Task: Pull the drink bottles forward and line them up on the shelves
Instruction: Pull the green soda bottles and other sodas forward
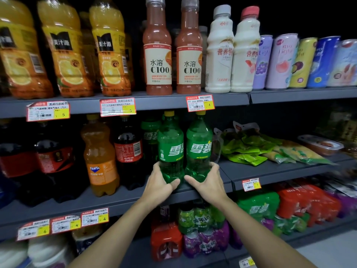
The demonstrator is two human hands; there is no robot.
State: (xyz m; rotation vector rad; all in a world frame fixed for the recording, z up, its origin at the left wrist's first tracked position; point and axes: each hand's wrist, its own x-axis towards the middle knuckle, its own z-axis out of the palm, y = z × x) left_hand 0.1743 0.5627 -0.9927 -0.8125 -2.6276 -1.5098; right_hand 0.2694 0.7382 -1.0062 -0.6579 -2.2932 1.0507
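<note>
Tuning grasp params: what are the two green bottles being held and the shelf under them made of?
Left green bottle and right green bottle: likely clear green-tinted plastic, glossy; highlights and see-through bases show it, with yellow caps. The left hand and right hand each wrap a base. Shelf: looks like grey painted metal, matte, though the finish leaves that open.

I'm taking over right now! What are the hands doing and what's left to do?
Left hand: wrapped round the base of the left green bottle.
Right hand: gripping the base of the right green bottle.
Both stand side by side at the middle shelf's front edge.
Left: one green bottle behind, and the Fanta bottle and cola bottle sit unevenly.
</note>
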